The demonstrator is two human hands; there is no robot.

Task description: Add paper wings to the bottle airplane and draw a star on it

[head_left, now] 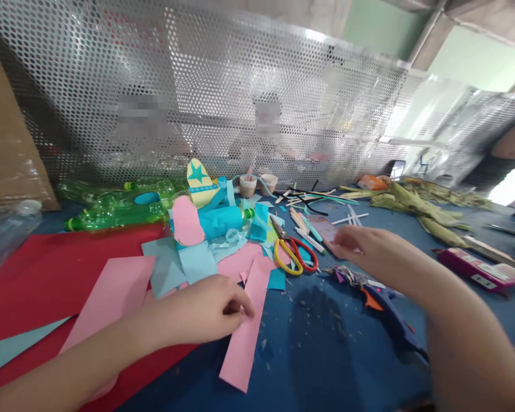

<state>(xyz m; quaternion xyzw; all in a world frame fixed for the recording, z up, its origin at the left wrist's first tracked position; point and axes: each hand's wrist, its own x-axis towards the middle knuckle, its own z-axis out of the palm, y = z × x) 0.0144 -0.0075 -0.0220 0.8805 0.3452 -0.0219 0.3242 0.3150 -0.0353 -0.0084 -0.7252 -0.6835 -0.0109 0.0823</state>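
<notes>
My left hand has its fingers curled in, the tips at the edge of a long pink paper strip that lies slanted on the blue table. My right hand reaches in from the right with bent fingers, beside a flat, shiny brownish rectangle; what its fingertips hold, if anything, is hidden. Between the hands are scissors with yellow and red handles. Several pens lie beyond them. A blue glue gun with an orange trigger rests below my right forearm.
A bottle wrapped in blue paper lies among paper scraps. Green plastic bottles and red sheets are at left. Two small cups stand at the back. Dried husks and a purple box are at right, near another person.
</notes>
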